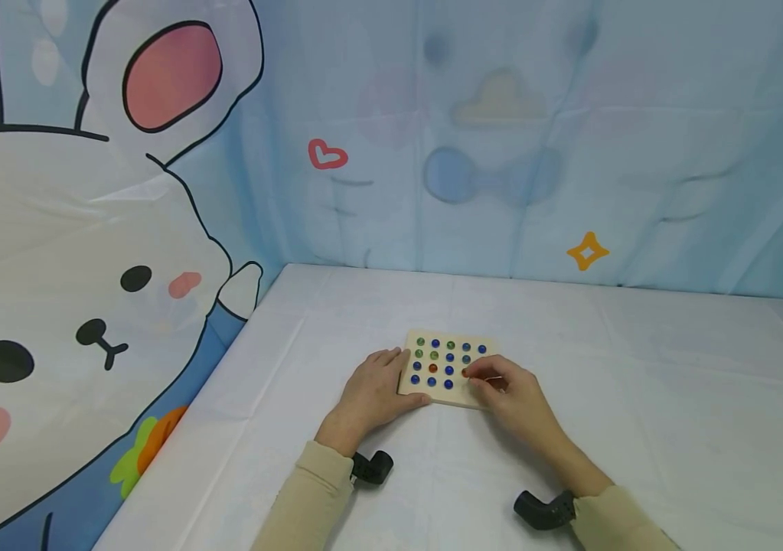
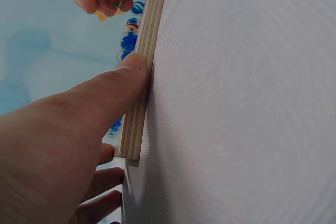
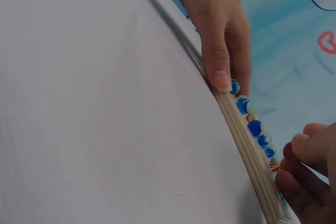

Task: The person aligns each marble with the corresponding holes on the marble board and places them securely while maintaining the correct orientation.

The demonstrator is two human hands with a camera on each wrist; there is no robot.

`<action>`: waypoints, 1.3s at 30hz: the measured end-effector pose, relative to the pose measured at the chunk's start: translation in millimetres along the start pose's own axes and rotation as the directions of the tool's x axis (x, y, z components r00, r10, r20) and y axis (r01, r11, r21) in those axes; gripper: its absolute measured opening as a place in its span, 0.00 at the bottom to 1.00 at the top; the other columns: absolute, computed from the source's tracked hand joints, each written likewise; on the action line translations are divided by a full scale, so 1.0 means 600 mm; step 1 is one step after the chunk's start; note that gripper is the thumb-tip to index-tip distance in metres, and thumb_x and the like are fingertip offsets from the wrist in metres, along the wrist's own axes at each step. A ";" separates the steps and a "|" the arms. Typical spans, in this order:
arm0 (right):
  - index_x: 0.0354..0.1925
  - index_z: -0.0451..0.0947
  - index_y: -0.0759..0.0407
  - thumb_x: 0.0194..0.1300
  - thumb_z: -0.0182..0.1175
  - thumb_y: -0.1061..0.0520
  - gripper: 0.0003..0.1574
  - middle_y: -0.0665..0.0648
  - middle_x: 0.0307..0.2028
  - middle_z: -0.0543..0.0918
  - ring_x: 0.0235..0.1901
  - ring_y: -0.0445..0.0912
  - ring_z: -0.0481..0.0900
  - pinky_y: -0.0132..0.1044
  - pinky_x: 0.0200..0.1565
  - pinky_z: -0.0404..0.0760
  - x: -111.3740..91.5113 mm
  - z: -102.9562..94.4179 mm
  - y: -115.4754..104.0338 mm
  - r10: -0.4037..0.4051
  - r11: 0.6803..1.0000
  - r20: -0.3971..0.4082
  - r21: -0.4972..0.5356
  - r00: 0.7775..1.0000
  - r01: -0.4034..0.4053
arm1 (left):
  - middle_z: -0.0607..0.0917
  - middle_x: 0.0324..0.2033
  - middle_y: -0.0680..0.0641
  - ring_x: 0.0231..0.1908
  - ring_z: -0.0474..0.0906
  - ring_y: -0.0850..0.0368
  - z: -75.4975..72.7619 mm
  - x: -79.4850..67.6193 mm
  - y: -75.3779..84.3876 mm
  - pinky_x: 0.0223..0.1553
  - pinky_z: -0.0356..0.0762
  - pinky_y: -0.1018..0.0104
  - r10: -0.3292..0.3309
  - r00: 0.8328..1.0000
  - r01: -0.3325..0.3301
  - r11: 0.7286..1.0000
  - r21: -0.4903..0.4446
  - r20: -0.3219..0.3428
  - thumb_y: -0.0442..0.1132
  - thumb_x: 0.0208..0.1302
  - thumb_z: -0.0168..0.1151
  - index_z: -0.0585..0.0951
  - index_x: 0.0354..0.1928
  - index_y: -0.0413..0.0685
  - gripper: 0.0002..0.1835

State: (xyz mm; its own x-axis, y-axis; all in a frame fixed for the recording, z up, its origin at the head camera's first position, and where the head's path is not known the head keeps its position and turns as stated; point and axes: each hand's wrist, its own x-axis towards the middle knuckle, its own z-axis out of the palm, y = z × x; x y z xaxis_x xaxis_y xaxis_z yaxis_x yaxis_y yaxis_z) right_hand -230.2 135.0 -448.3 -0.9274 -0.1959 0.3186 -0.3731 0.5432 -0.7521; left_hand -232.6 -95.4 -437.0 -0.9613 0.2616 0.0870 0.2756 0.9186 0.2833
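A square wooden board (image 1: 461,395) lies on the white-covered table, with rows of glass marbles standing in it, mostly blue and green and a few red. My left hand (image 1: 379,389) holds its near left corner, thumb along the front edge and fingers at the left side. In the left wrist view that thumb (image 2: 118,80) presses against the layered edge. Over the board's right part, my right hand (image 1: 511,394) pinches a red marble (image 3: 288,151) between thumb and fingertips. The board's near right holes are partly hidden behind this hand.
White cloth (image 1: 673,398) covers the table around the board. A blue printed curtain (image 1: 501,229) hangs behind, and a printed rabbit panel (image 1: 74,268) stands along the left. Black camera mounts (image 1: 544,510) sit on both wrists.
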 end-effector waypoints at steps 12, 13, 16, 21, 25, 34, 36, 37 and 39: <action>0.43 0.81 0.57 0.63 0.65 0.68 0.11 0.52 0.41 0.85 0.40 0.43 0.80 0.25 0.41 0.82 -0.006 0.014 0.005 -0.047 0.999 0.001 -0.009 0.999 0.047 | 0.71 0.70 0.45 0.70 0.67 0.49 0.002 -0.002 0.000 0.72 0.66 0.56 0.013 1.000 -0.013 1.000 0.009 -0.008 0.67 0.61 0.62 0.66 0.73 0.46 0.46; 0.42 0.82 0.57 0.62 0.66 0.68 0.11 0.51 0.40 0.85 0.40 0.42 0.80 0.25 0.41 0.82 -0.006 0.015 0.005 -0.063 0.998 -0.002 -0.019 0.998 0.063 | 0.71 0.70 0.45 0.70 0.67 0.49 0.001 -0.002 0.000 0.71 0.67 0.56 0.014 1.000 -0.014 1.000 0.009 -0.009 0.67 0.61 0.62 0.66 0.73 0.46 0.46; 0.41 0.82 0.58 0.61 0.66 0.70 0.11 0.51 0.39 0.85 0.39 0.42 0.80 0.26 0.41 0.83 -0.006 0.017 0.006 -0.105 0.994 -0.014 -0.045 0.994 0.104 | 0.71 0.70 0.45 0.70 0.67 0.49 0.000 -0.002 0.000 0.72 0.66 0.56 0.011 1.000 -0.011 1.000 0.008 -0.003 0.67 0.61 0.62 0.65 0.73 0.46 0.46; 0.40 0.82 0.57 0.60 0.66 0.70 0.12 0.51 0.39 0.86 0.40 0.42 0.82 0.29 0.41 0.84 -0.004 0.021 0.008 -0.128 0.989 -0.015 -0.072 0.992 0.127 | 0.71 0.71 0.45 0.70 0.66 0.49 -0.001 -0.002 -0.001 0.72 0.66 0.56 0.012 1.000 -0.012 1.000 0.002 -0.003 0.67 0.62 0.62 0.65 0.74 0.46 0.46; 0.41 0.83 0.56 0.60 0.66 0.70 0.13 0.51 0.40 0.86 0.41 0.42 0.82 0.31 0.43 0.85 -0.004 0.023 0.008 -0.124 0.988 -0.010 -0.091 0.992 0.123 | 0.71 0.71 0.45 0.70 0.66 0.49 -0.002 -0.002 -0.001 0.72 0.66 0.55 0.010 1.000 -0.010 1.000 -0.003 -0.004 0.66 0.62 0.62 0.65 0.73 0.46 0.46; 0.43 0.83 0.55 0.62 0.65 0.69 0.13 0.52 0.42 0.86 0.43 0.43 0.82 0.35 0.45 0.85 -0.007 0.024 0.005 -0.102 0.988 0.002 -0.113 0.995 0.102 | 0.71 0.70 0.45 0.70 0.67 0.49 0.000 -0.002 -0.001 0.72 0.66 0.55 0.010 1.000 -0.010 1.000 0.003 -0.008 0.66 0.62 0.62 0.65 0.73 0.46 0.45; 0.43 0.83 0.55 0.62 0.65 0.69 0.13 0.52 0.42 0.86 0.44 0.43 0.82 0.35 0.45 0.85 -0.008 0.024 0.005 -0.101 0.989 0.002 -0.112 0.995 0.101 | 0.71 0.71 0.45 0.70 0.67 0.49 -0.001 -0.002 -0.001 0.72 0.66 0.55 0.009 1.000 -0.009 1.000 0.003 -0.006 0.66 0.62 0.62 0.65 0.73 0.46 0.45; 0.44 0.83 0.55 0.62 0.65 0.68 0.13 0.51 0.42 0.86 0.44 0.43 0.82 0.35 0.46 0.85 -0.008 0.024 0.006 -0.100 0.989 0.003 -0.112 0.995 0.100 | 0.71 0.71 0.45 0.70 0.67 0.49 -0.001 -0.002 -0.001 0.72 0.66 0.55 0.009 1.000 -0.009 1.000 0.002 -0.006 0.66 0.62 0.62 0.65 0.73 0.46 0.45; 0.44 0.83 0.55 0.62 0.65 0.68 0.14 0.52 0.42 0.86 0.44 0.43 0.82 0.37 0.47 0.85 -0.009 0.024 0.006 -0.098 0.989 0.003 -0.112 0.995 0.098 | 0.71 0.71 0.45 0.70 0.66 0.49 -0.001 -0.002 0.000 0.72 0.66 0.55 0.007 1.000 -0.007 1.000 0.005 -0.003 0.66 0.62 0.62 0.65 0.73 0.47 0.45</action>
State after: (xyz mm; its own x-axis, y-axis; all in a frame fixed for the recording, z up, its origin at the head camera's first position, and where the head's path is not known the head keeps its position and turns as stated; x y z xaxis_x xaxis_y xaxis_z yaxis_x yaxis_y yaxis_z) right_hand -227.1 126.3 -460.7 -0.8865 -0.2507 0.3889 -0.4567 0.6091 -0.6484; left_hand -231.7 -96.1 -436.5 -0.9593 0.2672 0.0918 0.2823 0.9181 0.2782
